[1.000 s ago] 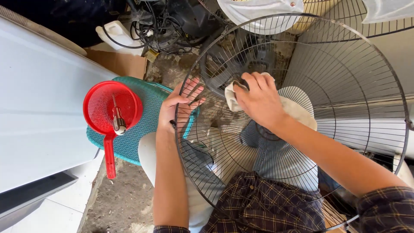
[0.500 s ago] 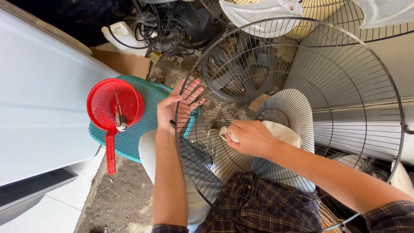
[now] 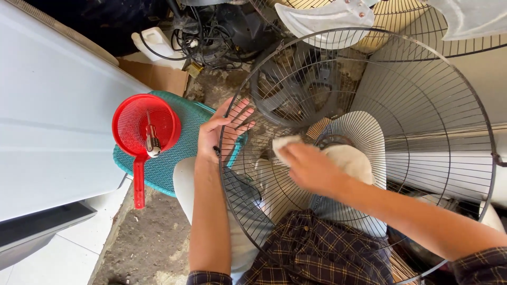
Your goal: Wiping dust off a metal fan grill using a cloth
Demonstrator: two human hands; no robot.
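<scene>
- Fan grille, a big round guard of dark metal wires, stands tilted in front of the person, resting over the lap, and its open side faces the camera.
- Left hand is at the left rim of the grille; the fingers are spread wide and flat against the wires, and the thumb is near the rim. It does not close around anything that I can see.
- Right hand is inside the grille, near the bottom centre. It is closed on a small white cloth, which it presses on the wires. The hand is a little blurred.
- Under the right hand, behind the wires, a pale round ribbed disc is visible.
- Left of the grille a red plastic strainer with a long handle lies on a teal woven plastic piece, and a small tool lies inside the strainer.
- Further up there are dark cables, a white jug and a cardboard piece.
- A white fan blade is at the top, and a large white panel fills the left side.
</scene>
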